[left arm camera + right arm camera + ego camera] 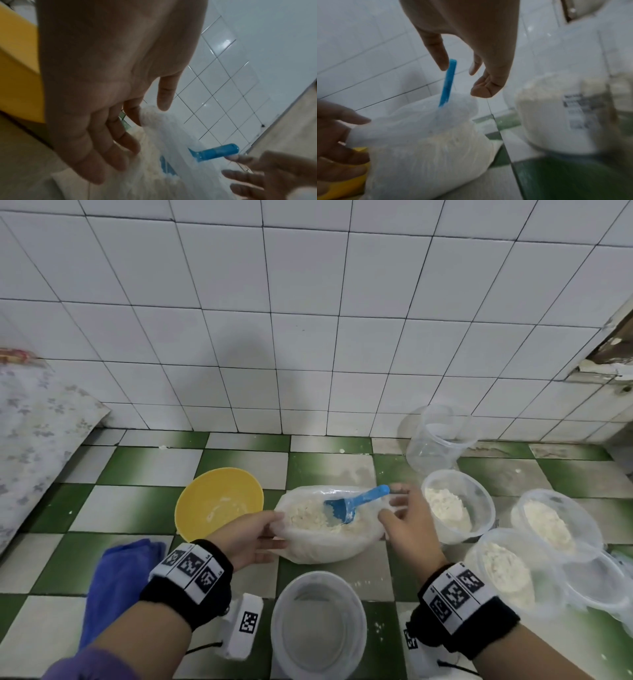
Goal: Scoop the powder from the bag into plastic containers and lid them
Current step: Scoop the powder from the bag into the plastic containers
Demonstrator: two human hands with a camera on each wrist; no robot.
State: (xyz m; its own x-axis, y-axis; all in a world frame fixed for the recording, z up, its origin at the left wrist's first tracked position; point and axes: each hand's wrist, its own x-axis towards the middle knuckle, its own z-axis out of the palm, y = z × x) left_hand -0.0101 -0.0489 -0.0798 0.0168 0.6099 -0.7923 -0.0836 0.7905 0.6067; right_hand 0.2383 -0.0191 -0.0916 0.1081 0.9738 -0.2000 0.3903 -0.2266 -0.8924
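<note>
A clear plastic bag (318, 546) of white powder sits open on the checked counter. A blue scoop (356, 503) lies in it, bowl in the powder, handle (217, 151) pointing right. My left hand (279, 530) pinches the bag's left rim, thumb on top and fingers underneath. Open with fingers spread, my right hand (390, 503) hovers at the handle's end without gripping it; in the right wrist view thumb and forefinger flank the handle (447, 83). Three clear tubs (459, 505) (555, 522) (507, 570) holding powder stand to the right, unlidded. An empty tub (318, 625) stands in front.
A yellow bowl (219, 501) with powder traces sits left of the bag. A blue cloth (116, 587) lies at the front left. An empty tall clear container (438, 436) stands by the tiled wall. More clear plastic pieces (596, 580) lie at the far right.
</note>
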